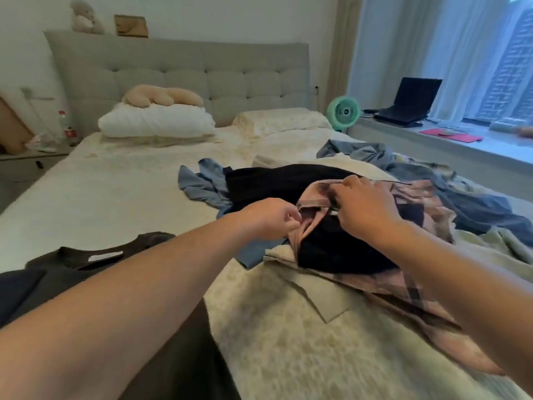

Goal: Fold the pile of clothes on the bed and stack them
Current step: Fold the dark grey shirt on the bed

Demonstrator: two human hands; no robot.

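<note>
Progress, folding and stacking: early stage by the look of it.

- Dark grey T-shirt [95, 272]: lies flat near the bed's near left edge, partly under the left forearm. Whether it is folded cannot be told; possibly the start of a stack. No finished stack shows.
- Pink plaid shirt [403, 287]: item in hand, on the right half of the bed [115, 183] atop the pile. Left hand [271, 217] is curled, pinching its collar edge; right hand [366, 209] grips the same collar just beside it. Shirt still crumpled, not yet spread.
- Black garment [277, 183]: loose, beneath and beyond the plaid shirt.
- Light blue garment [202, 183]: crumpled, just left of the black one.
- Blue-grey garment [360, 153]: bunched towards the bed's far right edge.
- Cream blanket [288, 327]: rumpled under the pile.

Remaining, as judged: nearly everything, namely the plaid shirt and at least three further garments.
</note>
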